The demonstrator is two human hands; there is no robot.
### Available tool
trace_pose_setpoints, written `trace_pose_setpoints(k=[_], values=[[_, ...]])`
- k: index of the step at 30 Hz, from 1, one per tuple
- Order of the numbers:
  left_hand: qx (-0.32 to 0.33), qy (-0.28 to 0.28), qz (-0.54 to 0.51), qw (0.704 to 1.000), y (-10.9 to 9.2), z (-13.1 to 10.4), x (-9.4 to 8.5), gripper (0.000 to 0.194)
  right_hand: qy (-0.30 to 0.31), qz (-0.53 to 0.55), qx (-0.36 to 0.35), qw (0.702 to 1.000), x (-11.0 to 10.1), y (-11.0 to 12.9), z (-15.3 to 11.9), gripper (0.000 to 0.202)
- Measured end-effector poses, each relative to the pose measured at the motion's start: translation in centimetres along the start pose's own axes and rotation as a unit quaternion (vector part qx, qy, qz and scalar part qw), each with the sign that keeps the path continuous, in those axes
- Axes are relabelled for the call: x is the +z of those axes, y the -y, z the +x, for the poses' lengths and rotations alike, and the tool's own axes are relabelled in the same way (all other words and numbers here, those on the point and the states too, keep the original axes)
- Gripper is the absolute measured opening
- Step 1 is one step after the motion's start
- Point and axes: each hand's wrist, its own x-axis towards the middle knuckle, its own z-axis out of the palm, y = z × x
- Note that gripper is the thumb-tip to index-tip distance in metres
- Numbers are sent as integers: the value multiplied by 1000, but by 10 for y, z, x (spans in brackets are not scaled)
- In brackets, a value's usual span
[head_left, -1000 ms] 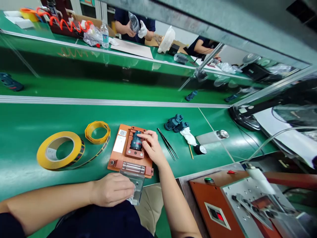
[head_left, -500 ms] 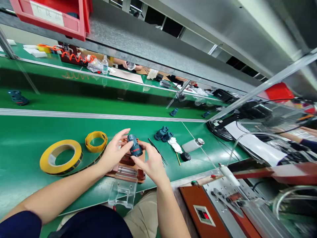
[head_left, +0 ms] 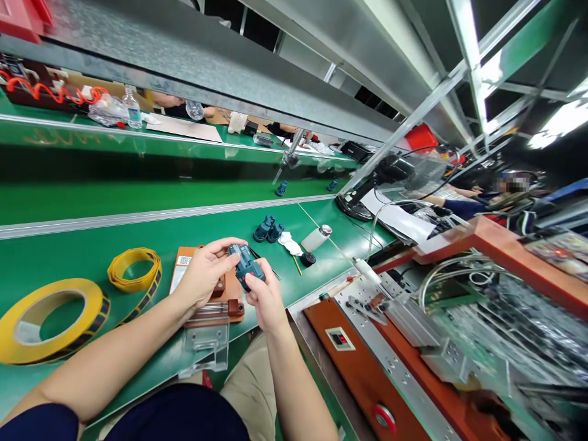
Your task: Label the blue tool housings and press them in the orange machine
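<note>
A dark blue-green battery pack [head_left: 245, 263] is between my two hands, over a brown fixture [head_left: 236, 309] with a clear plastic flap [head_left: 206, 343]. My left hand [head_left: 209, 269] pinches its upper left end. On the lower right end, my right hand [head_left: 266, 297] grips it with thumb and fingers. More packs of this kind [head_left: 269, 229] stand on the green bench just beyond. To the left lie a large roll of yellow label tape [head_left: 13, 343] and a smaller yellow coil [head_left: 113, 269]. Part of the fixture is hidden behind my hands.
Right of the hands are a white bottle [head_left: 316, 237], a black cap [head_left: 308, 259], a white cloth [head_left: 290, 244] and a thin stick. A machine with a brown panel [head_left: 331, 318] stands at the right. Beyond the metal rail [head_left: 114, 215] more packs lie on a green belt.
My view has swung to the right, so the bench things sit further left. The battery pack has been turned in my hands, and both still hold it.
</note>
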Motion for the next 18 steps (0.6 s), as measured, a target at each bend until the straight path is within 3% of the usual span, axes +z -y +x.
trace_pose_setpoints(k=[9, 15, 18], values=[[20, -14, 19, 1000, 4, 4, -7, 41, -29, 80, 29, 996, 15, -5, 7, 41], [101, -38, 172, 979, 7, 5, -9, 28, 123, 196, 210, 950, 26, 0, 5, 57], [111, -86, 243, 960, 3, 4, -8, 26, 103, 132, 176, 970, 30, -4, 1, 59]])
